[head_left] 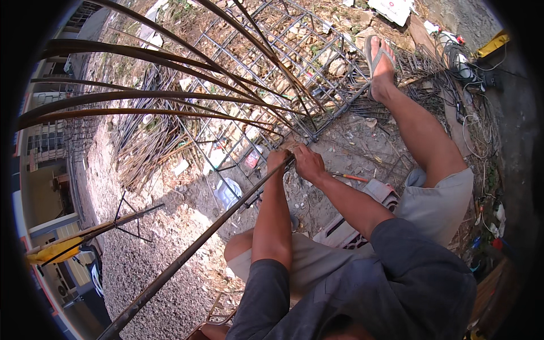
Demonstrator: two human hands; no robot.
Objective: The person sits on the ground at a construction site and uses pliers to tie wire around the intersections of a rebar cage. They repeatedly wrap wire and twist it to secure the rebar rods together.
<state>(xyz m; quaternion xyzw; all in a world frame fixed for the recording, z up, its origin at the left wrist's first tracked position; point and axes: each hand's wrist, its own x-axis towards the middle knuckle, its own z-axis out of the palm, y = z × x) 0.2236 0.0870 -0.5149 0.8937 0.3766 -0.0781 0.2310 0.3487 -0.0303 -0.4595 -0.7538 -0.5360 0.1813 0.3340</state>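
Observation:
My hands are close together over the near edge of a rebar cage (226, 90). A long brown steel bar (198, 241) slants up from the lower left, crosses in front of my left wrist and ends at my right fingers. My right hand (309, 163) is closed round the bar's end. My left hand (277, 160) is closed just beside it; what its fingers hold is hidden. Several rusty bars (141, 96) curve in from the upper left and run down toward the cage corner beyond my hands.
An orange-handled tool (352, 177) and a grey slotted plastic piece (357, 212) lie right of my arms. Cut rods (150, 136) are heaped at left. My right foot in a flip-flop (370, 62) rests by the cage. Cables (459, 62) tangle at far right; a clear plastic container (228, 192) lies left.

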